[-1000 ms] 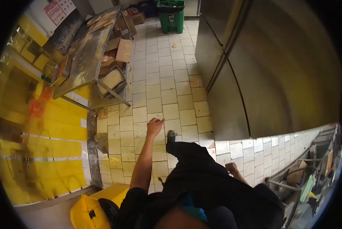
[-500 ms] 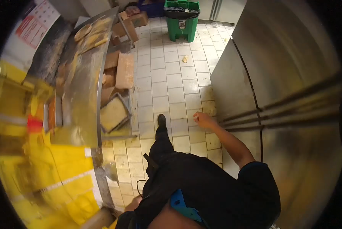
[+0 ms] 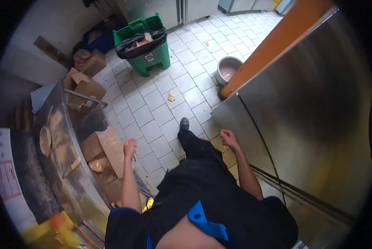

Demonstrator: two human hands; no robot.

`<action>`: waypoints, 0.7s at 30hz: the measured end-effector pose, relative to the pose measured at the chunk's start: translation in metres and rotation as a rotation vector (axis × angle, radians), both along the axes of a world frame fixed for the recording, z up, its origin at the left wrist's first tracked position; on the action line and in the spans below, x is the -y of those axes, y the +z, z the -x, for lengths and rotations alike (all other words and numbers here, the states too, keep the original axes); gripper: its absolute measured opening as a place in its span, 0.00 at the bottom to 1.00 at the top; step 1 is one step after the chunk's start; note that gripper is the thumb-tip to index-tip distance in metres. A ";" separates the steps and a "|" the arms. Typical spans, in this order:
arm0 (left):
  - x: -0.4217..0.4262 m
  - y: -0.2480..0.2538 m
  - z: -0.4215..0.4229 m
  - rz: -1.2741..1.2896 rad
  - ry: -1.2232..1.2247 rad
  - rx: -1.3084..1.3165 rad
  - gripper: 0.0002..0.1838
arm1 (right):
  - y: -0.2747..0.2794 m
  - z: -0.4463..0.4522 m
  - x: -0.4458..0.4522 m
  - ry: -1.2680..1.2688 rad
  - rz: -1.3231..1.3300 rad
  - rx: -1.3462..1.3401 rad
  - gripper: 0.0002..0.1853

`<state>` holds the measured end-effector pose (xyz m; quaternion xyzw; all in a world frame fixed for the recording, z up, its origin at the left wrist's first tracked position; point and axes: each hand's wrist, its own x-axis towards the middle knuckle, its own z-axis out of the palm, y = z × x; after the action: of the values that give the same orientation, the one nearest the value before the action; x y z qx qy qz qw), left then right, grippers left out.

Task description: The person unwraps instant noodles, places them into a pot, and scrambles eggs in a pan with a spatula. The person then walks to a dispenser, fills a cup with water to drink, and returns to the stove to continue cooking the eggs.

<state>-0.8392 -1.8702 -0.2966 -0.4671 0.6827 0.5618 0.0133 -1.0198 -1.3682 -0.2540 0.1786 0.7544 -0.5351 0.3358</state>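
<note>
My left hand (image 3: 130,149) hangs in front of my body on the left, above the floor and close to an open cardboard box (image 3: 111,147). Its fingers are loosely bent and slightly smeared, and no object shows in them. On the other side, my right hand (image 3: 230,139) is held low beside the steel cabinet (image 3: 285,116). Its fingers are half curled and a little apart, with nothing visible in them. Between the two hands one black shoe (image 3: 184,123) is on the tiled floor (image 3: 157,114).
Ahead stands a green bin (image 3: 150,58) with a black liner. A round pot (image 3: 228,69) sits beside an orange upright panel (image 3: 273,45). Yellowish scraps (image 3: 171,96) lie on the tiles. Along my left runs a steel table (image 3: 76,166) with a round wooden-looking item (image 3: 45,141) on it.
I have moved forward along the aisle and my view has turned right. The bin appears nearer and further left. My left hand has swung forward into clear sight, and the pot has come into view.
</note>
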 end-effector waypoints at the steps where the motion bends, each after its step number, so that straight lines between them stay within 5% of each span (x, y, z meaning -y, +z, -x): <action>1: 0.006 -0.004 0.036 -0.006 -0.006 0.004 0.12 | -0.010 0.040 0.017 0.005 0.089 -0.025 0.18; 3: 0.024 -0.019 0.104 -0.030 0.174 -0.062 0.12 | -0.031 0.108 0.061 0.130 0.033 0.043 0.17; 5: 0.009 -0.037 0.148 -0.100 0.102 -0.034 0.10 | -0.064 0.175 0.093 0.295 -0.064 0.128 0.15; 8: -0.020 -0.111 0.153 -0.170 -0.275 -0.057 0.11 | -0.095 0.280 0.124 0.680 -0.510 0.275 0.14; 9: -0.032 -0.028 0.195 -0.412 -0.299 0.396 0.14 | -0.109 0.315 0.133 0.683 -0.629 0.286 0.13; 10: -0.031 -0.083 0.177 -0.694 0.119 0.391 0.13 | -0.108 0.346 0.144 0.653 -0.617 0.298 0.13; 12: -0.028 -0.064 0.182 -0.513 -0.190 0.484 0.13 | -0.101 0.411 0.158 -0.376 0.019 0.454 0.14; 13: -0.021 -0.063 0.202 -0.475 -0.269 0.521 0.12 | -0.098 0.451 0.160 -0.280 0.086 0.450 0.14; 15: -0.001 -0.074 0.268 -0.424 -0.400 0.551 0.12 | -0.077 0.532 0.166 0.179 -0.135 0.213 0.15; 17: 0.022 -0.086 0.349 -0.384 -0.518 0.575 0.12 | -0.067 0.588 0.152 0.514 -0.505 -0.456 0.15; 21: 0.060 -0.091 0.573 -0.279 -0.780 0.581 0.12 | 0.075 0.649 0.093 0.346 -0.192 -0.098 0.16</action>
<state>-1.4119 -1.9299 -0.3872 -0.3082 0.6929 0.4478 0.4737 -1.6687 -1.4614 -0.1794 0.0514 0.8368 -0.4030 0.3670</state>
